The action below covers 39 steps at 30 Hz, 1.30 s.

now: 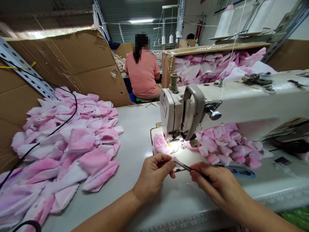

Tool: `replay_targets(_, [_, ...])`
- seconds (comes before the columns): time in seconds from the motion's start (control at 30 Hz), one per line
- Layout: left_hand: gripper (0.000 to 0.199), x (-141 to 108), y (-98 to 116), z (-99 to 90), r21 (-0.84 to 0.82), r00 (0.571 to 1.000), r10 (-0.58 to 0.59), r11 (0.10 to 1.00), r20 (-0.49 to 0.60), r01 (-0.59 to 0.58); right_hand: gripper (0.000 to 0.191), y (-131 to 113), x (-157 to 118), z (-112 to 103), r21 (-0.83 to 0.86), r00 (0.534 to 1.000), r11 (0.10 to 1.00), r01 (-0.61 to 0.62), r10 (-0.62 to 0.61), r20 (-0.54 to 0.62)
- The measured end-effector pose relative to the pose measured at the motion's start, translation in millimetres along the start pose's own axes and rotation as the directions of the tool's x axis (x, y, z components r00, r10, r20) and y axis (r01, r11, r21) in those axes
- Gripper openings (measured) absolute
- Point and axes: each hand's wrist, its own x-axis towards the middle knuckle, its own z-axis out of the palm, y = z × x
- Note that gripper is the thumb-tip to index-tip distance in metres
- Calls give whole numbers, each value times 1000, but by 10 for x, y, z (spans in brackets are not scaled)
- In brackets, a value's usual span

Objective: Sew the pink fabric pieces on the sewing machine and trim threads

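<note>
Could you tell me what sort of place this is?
It looks like a garment or soft-goods sewing workshop: there is a sewing machine on the worktable, heaped pink-and-white fabric pieces, and white thread cones on a stand behind.

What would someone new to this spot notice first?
Probably the heap of pink and white fabric on the table's left. Next, the pale sewing machine on the right, its light shining beneath the needle area. In front of it, two hands meet at a small pale scrap.
</note>
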Motion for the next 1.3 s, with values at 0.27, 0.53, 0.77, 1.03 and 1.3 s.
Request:
replay_targets(0.27, [27, 6, -13, 2, 30, 1000, 12, 999, 15, -13, 27, -47, 7, -18, 18, 999, 999, -39, 38, 39])
replay_targets(0.53, [13, -11, 599, -387, 658, 878, 454, 617, 148, -431, 29, -13, 25, -146, -20, 992, 1000, -6, 8, 122])
replay_targets(0.77, [14, 144, 464, -451, 859, 791, 382, -16, 478, -511, 25, -79, 136, -92, -84, 959, 991, 101, -74, 273])
replay_targets(1.03, [18, 272, 473, -436, 806, 741, 357, -65, 569, -588, 23, -170, 397, -59, -63, 919, 977, 203, -168, 357])
replay_targets(1.3, [10, 450, 378, -454, 836, 793, 264, -160, 549, -526, 23, -228, 651, 52, -65, 850, 969, 238, -176, 497])
